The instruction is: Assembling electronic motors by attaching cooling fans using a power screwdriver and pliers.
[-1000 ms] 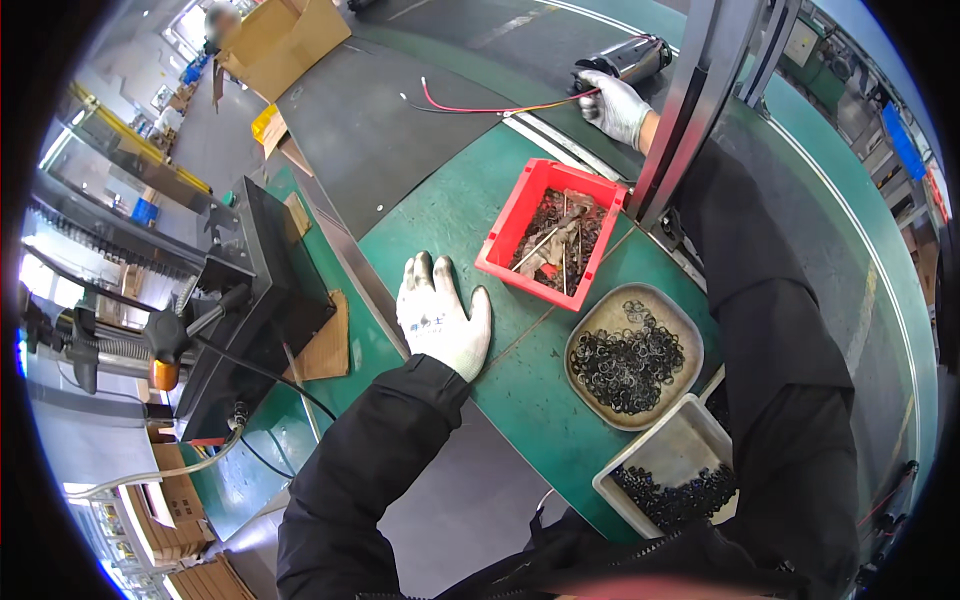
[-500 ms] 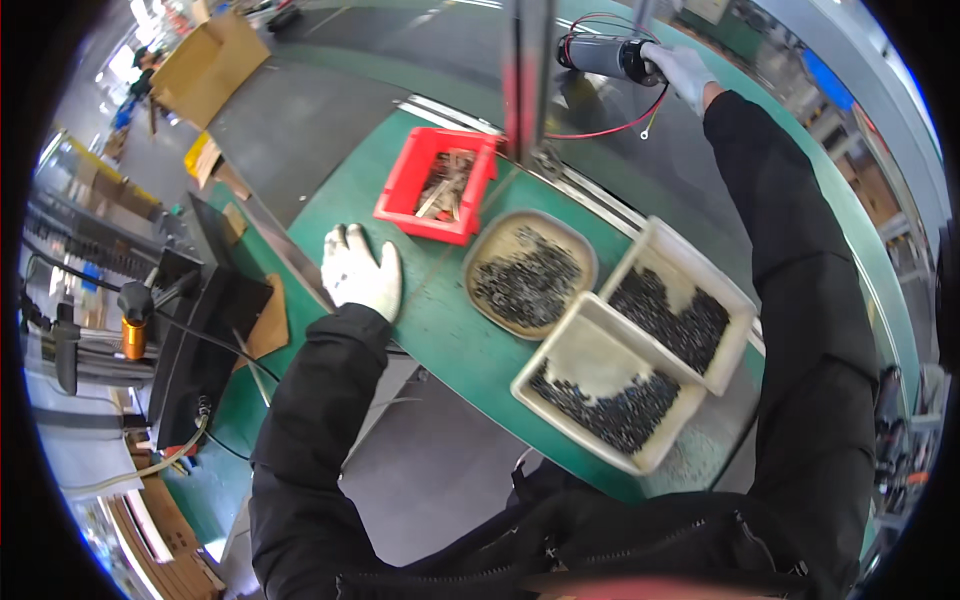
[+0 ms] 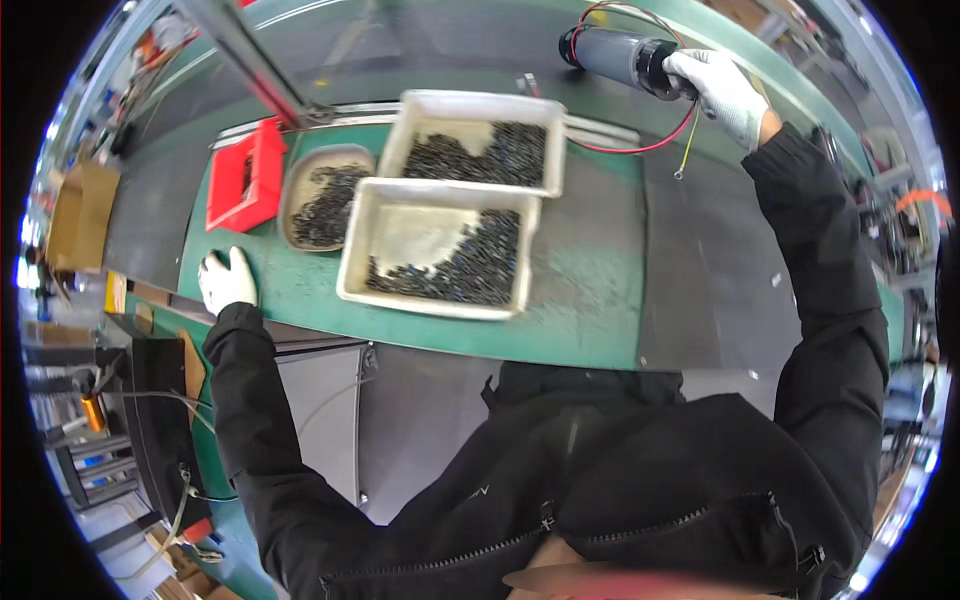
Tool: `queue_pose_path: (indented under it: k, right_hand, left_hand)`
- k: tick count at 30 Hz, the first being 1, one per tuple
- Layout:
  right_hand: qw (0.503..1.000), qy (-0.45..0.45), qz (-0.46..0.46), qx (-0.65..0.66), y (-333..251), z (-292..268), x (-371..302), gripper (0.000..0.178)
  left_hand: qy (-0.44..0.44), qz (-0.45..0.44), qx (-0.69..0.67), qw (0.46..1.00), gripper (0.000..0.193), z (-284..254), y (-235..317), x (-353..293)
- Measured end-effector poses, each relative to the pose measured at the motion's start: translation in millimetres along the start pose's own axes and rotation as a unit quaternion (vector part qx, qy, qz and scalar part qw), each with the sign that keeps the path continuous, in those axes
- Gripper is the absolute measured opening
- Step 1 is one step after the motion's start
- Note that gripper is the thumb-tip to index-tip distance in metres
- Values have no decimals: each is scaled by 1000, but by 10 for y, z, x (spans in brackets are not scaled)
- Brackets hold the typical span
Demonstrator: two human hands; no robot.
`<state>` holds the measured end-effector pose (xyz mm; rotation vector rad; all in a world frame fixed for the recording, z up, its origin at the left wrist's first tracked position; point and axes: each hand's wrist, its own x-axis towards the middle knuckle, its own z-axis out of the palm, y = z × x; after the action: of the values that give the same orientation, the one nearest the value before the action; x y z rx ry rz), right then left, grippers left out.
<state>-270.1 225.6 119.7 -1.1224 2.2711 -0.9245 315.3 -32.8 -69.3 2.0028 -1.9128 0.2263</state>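
My right hand (image 3: 724, 95), in a white glove, grips the black end of a grey cylinder (image 3: 610, 54) with black end caps at the far right. A red wire (image 3: 650, 146) loops below it, and a yellow-green wire (image 3: 688, 148) with a ring terminal hangs near my wrist. Gloved too, my left hand (image 3: 228, 283) rests on the green mat (image 3: 590, 300) near its left edge, fingers apart and holding nothing. Close to it are a red bin (image 3: 224, 190) and a beige tray (image 3: 292, 216) of small dark parts.
Two white trays, a near one (image 3: 350, 265) and a far one (image 3: 480, 98), hold many small black parts. A metal post (image 3: 240, 55) rises behind the red bin. At left stand a black box-like unit (image 3: 160, 400) with cables and a cardboard box (image 3: 85, 215).
My view has turned to the right, so the trays and red bin appear farther left. The cylinder stays in my right hand; my left hand remains resting on the mat.
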Motion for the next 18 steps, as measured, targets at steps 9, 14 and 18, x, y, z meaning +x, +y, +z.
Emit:
queue_pose_path:
  k: [9, 14, 18]
  right_hand:
    - [991, 29, -7, 130, 886, -176, -1385, 25]
    - [983, 50, 3, 179, 965, 87, -1797, 25]
    - [970, 65, 2, 233, 1180, 297, -1965, 23]
  left_hand:
    - [4, 213, -461, 862, 32, -1998, 2101, -2196]
    - [-130, 451, -452, 758, 60, -1366, 3709, -3539]
    - [-260, 545, -467, 646, 26, -1548, 3808, -3991]
